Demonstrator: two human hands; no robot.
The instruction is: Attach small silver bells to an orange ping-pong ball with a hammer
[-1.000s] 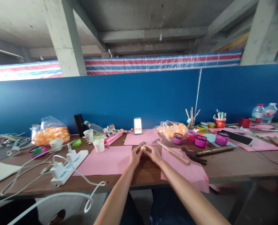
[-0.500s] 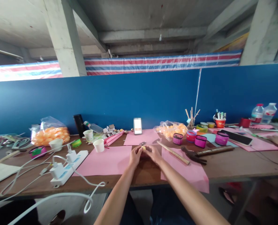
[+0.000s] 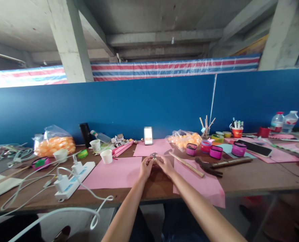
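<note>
left hand [image 3: 146,167] + right hand [image 3: 165,165]: 1 small object [image 3: 153,156] | 2 ball bags [image 3: 53,144] | 2 hammers [image 3: 210,166]

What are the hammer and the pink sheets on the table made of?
The hammer looks like dark, dull metal at the head with a brownish handle, probably wood. The pink sheets look like thin matte paper, lying flat with sharp edges.

The person's two forearms are bare, with no sleeves, watch or bracelets showing. The left hand [image 3: 145,167] and right hand [image 3: 165,165] wear no gloves or rings.
</note>
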